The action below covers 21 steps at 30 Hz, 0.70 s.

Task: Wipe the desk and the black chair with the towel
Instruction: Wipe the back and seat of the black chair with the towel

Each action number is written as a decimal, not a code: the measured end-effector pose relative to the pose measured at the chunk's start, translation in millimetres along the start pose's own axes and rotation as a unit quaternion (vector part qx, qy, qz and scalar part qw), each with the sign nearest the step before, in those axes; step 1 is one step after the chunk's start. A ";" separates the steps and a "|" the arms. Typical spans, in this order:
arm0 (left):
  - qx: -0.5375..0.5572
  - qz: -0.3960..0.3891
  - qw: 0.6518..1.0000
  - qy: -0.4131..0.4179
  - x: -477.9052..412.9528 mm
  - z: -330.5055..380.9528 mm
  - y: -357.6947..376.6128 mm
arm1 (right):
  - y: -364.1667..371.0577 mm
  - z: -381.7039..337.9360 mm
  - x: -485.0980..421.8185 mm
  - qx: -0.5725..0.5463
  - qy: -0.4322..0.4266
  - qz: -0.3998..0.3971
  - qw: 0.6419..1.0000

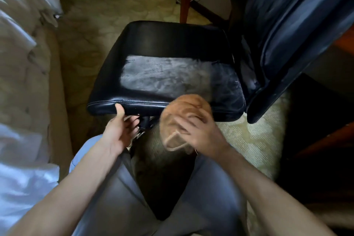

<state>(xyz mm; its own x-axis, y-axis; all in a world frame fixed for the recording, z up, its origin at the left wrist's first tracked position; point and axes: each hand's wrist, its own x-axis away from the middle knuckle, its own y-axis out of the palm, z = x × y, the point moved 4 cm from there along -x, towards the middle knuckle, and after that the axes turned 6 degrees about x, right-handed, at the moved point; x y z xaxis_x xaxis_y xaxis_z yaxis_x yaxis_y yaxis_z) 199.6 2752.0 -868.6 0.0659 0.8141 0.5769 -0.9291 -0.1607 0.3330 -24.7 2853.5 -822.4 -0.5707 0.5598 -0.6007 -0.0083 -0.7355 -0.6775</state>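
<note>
Chair: the black leather office chair (pixel 162 44) sits straight ahead of the hands, seat towards them, backrest (pixel 287 25) off to the right.
Patch: a dull grey smear (pixel 162 74) runs left to right across the seat's middle, just beyond the towel.
Towel: the bunched orange-brown cloth towel (pixel 183 109) is at the seat's near edge, right of centre, blurred.
Right hand (pixel 203 134): fingers curled over the towel, gripping it; this is the hand nearer the smear.
Left hand (pixel 120 130): loosely open, thumb touching the seat's near rim, fingers slack below it, holding nothing.
</note>
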 end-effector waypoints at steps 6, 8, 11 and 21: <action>-0.015 -0.001 1.000 0.004 -3.0 5.4 -4.4 | -40.6 73.2 89.7 0.044 0.093 -0.063 0.993; -0.016 -0.003 1.000 0.009 -3.2 2.3 -2.1 | -47.2 79.1 103.6 0.056 0.088 -0.098 0.990; -0.015 -0.001 1.000 0.010 -3.5 -2.7 2.3 | -51.7 72.4 86.5 0.019 0.146 -0.076 0.986; -0.015 0.017 0.999 0.034 -5.0 4.8 -1.8 | -41.6 69.8 73.4 0.040 0.164 -0.056 0.984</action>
<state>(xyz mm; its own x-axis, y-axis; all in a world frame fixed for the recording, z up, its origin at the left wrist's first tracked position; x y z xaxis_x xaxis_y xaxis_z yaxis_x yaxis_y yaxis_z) 202.7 2745.5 -868.5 0.0109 0.8444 0.5356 -0.9408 -0.1727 0.2916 -123.6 2898.5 -808.6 -0.2661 0.7224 -0.6383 -0.1284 -0.6828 -0.7192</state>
